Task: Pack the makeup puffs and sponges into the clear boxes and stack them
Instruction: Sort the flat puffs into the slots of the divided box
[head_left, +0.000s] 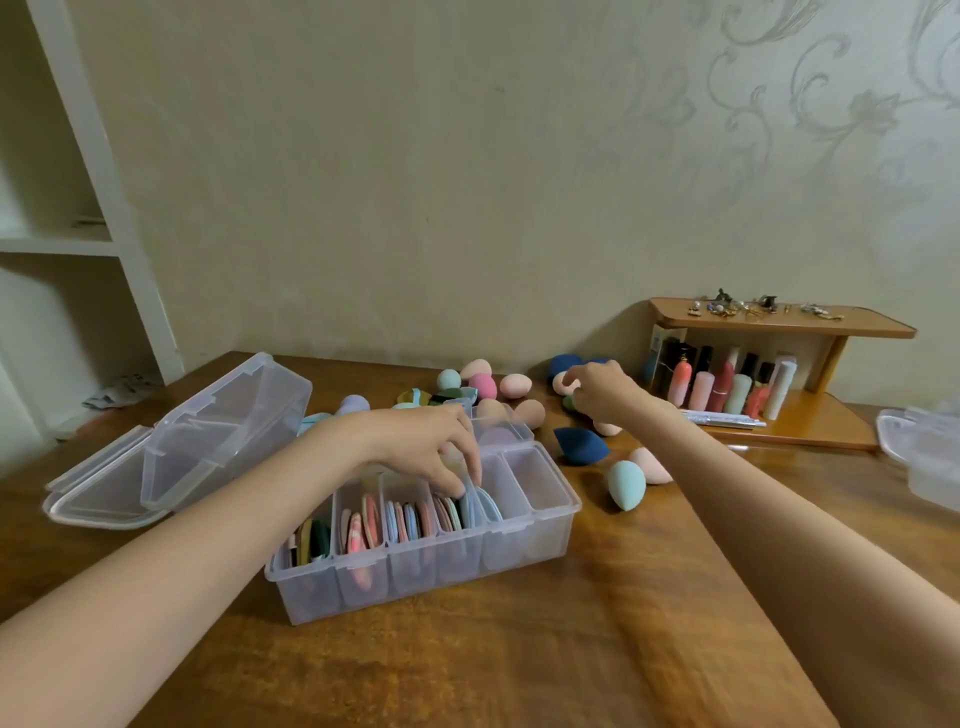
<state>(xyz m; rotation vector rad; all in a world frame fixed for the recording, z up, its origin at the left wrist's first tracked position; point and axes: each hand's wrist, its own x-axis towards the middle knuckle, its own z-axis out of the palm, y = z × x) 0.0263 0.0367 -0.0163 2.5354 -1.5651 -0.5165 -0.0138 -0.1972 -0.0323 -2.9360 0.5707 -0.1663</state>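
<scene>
Six-compartment clear box (431, 566), four holding puffs (410, 519); two hands above.

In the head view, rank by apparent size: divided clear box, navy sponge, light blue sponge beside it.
1. Divided clear box
2-3. Navy sponge and light blue sponge look alike; unranked.

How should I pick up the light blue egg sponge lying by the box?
Come from above and pinch the light blue sponge across its fat rounded middle. It lies tilted on the table, nothing touching that part, so your grip sits on the widest, softest spot.
</scene>
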